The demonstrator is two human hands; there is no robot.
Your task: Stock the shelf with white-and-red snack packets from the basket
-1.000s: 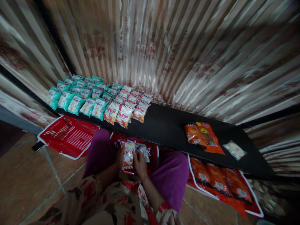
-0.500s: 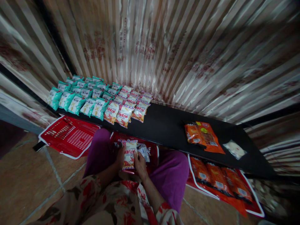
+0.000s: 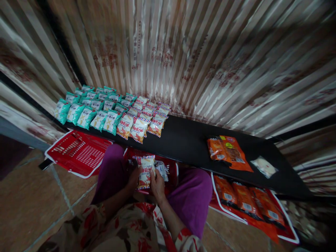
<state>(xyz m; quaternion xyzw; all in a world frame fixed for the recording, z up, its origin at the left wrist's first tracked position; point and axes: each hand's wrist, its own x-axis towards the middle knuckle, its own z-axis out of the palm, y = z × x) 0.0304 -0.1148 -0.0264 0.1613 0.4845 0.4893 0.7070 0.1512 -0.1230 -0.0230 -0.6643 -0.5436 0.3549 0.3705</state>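
A long, narrow black bench (image 3: 186, 136) runs across the room at a slant, its dark top smooth and faintly shiny; behind it hangs a pleated, striped curtain (image 3: 162, 31) in beige and brown, with reddish floral prints and small lettering, its folds reaching down to the bench's back edge; dark bars cross the curtain at the left and right. Below lies a floor (image 3: 34, 206) of brown tiles with pale grout lines; the light is dim.

The person sits close to the bench, knees apart in purple trousers (image 3: 190, 196); the left hand (image 3: 134, 177) and the right hand (image 3: 157, 183) are close together, each gripping one side of a white snack packet (image 3: 145, 171) with striped ends; this packet is held between the knees, above a middle red basket (image 3: 172, 175) that contains more packets.

On the bench's left part, teal packets (image 3: 98, 120) lie in several rows; just beside them sit white-and-orange packets (image 3: 139, 129), of similar look to the held one; well apart, towards the right end, lie orange bags (image 3: 231, 152) and a clear packet (image 3: 264, 167) with pale contents. A left red basket (image 3: 90, 157) and a right red basket (image 3: 290, 229), the latter holding further orange packs (image 3: 246, 199), stand partly beneath the front edge.
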